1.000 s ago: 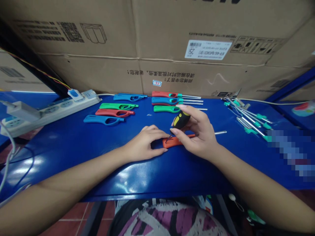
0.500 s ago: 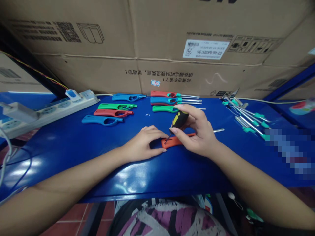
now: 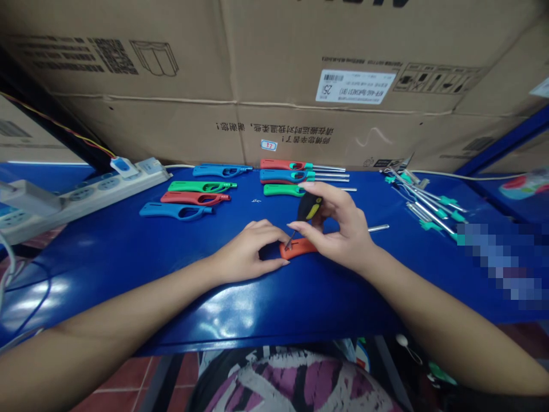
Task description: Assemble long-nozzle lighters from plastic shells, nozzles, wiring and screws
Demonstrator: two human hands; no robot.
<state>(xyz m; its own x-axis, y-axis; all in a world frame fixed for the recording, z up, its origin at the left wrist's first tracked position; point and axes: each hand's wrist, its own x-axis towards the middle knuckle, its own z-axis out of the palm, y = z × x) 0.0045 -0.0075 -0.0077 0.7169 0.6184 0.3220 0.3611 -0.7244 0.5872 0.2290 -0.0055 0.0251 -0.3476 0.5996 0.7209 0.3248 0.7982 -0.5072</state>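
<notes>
Orange lighter [image 3: 300, 247] pinched by left hand [image 3: 246, 252], beneath screwdriver [image 3: 309, 207] pinched by right hand [image 3: 343, 234].

Bare arms over the table, a printed garment beneath it

Above the blue table [image 3: 128, 257], the left hand [image 3: 249, 252] and right hand [image 3: 343, 237] join forearms that are uncovered as far as they show. The fingers [image 3: 309, 230] end in pale, rounded nails reaching just past the tips. Below the table's near edge lies a garment [image 3: 291, 383] printed in swirls of magenta, white and black.
</notes>
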